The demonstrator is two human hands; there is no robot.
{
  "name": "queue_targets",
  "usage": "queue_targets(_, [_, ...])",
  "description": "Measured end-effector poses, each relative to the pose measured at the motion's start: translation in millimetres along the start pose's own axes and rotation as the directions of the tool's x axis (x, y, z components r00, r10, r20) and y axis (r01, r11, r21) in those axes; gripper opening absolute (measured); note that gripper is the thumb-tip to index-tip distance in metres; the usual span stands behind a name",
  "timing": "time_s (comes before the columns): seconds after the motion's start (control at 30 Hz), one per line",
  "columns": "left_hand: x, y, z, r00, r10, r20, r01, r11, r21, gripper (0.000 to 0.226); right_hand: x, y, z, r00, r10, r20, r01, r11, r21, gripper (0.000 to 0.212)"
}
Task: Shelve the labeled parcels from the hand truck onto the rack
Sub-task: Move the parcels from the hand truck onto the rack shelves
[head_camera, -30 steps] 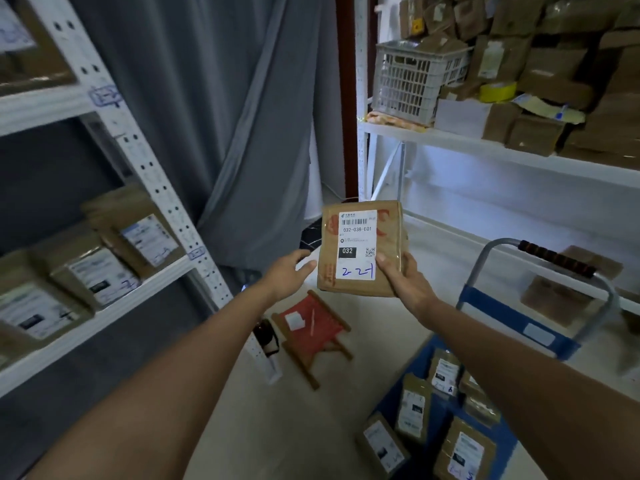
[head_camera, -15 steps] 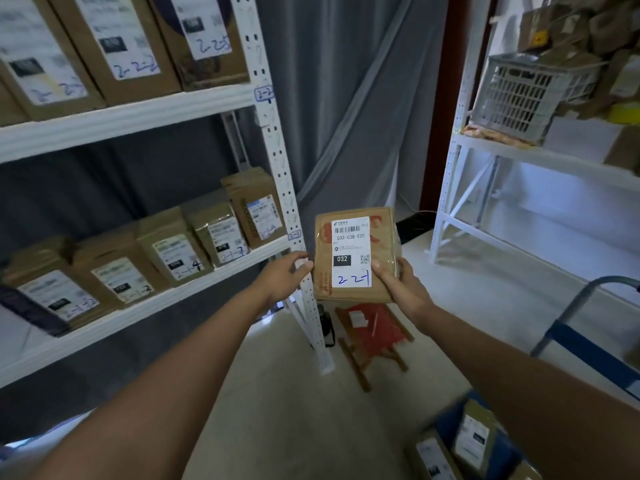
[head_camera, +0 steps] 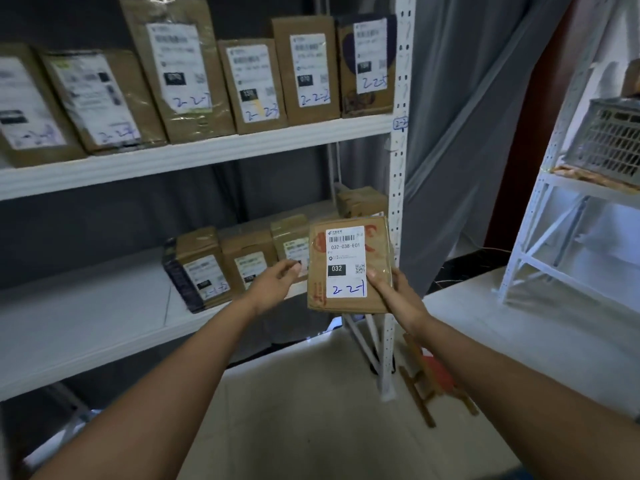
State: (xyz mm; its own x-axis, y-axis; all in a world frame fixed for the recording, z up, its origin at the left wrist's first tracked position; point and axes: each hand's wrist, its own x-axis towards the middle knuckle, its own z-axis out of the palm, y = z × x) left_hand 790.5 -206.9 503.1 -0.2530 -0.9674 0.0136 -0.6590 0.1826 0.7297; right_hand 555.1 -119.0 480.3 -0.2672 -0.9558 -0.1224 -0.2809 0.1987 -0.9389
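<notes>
Since half a second ago the view has swung left, so the rack [head_camera: 194,157] now fills the upper left and centre of the frame, and the left hand [head_camera: 277,284] has come off the parcel [head_camera: 348,266]. That parcel, centre right, stands upright in the air in front of the lower shelf [head_camera: 86,327]; its label reads 032-038-E01, with 2-2-1 handwritten below. The right hand [head_camera: 394,296] grasps its lower right corner, thumb on the label; the left hand is released, fingers relaxed, just beside the parcel's left edge. Boxes [head_camera: 239,265] stand just behind. Boxes on the upper shelf [head_camera: 194,157] bear 2-2 marks, so the parcel probably belongs there: lift it, match the number, and seat it upright, label facing out.
</notes>
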Motion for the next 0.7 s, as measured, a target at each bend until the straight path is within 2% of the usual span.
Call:
queue_targets(0.1, [-17.5,-29.4,-45.1,0.998,-0.032,-0.051,0.029,0.997,-0.067,0.044,-5.6,-24.6,50.7,0.999,-0.041,0.031,0.040,0.999,0.028,0.105])
queue_targets(0.27, [-44.4,-69.0,-113.2,0.980,-0.119,-0.158,0.091,0.980,-0.175,0.048,-18.4,-67.0,120.8,0.989,-0.101,0.103,0.094,0.993,0.072,0.111])
queue_targets(0.37, [-58.1,-83.7,-150.8,0.958,-0.152,-0.243,0.085,0.960,-0.267,0.049,-22.7,-93.0,153.4,0.978,-0.163,0.134,0.154,0.985,0.071,0.102])
queue_targets(0.43, [-63.6,-90.5,-173.0,0.942,-0.155,-0.299,0.048,0.940,-0.337,0.052,-24.3,-109.5,170.2,0.965,-0.196,0.174,0.186,0.980,0.071,0.104])
queue_targets(0.53, [-72.0,-88.9,-200.6,0.933,-0.145,-0.329,0.005,0.920,-0.392,0.048,-30.6,-136.5,187.0,0.937,-0.271,0.220,0.258,0.962,0.086,0.099])
queue_targets(0.63, [-73.8,-88.2,-222.9,0.930,-0.153,-0.334,-0.010,0.899,-0.438,0.068,-29.5,-161.4,199.8,0.918,-0.298,0.262,0.288,0.955,0.075,0.115])
queue_targets(0.7, [-64.8,-99.1,-237.2,0.931,-0.149,-0.332,-0.024,0.885,-0.465,0.083,-23.2,-173.6,206.9,0.906,-0.318,0.278,0.311,0.948,0.070,0.118])
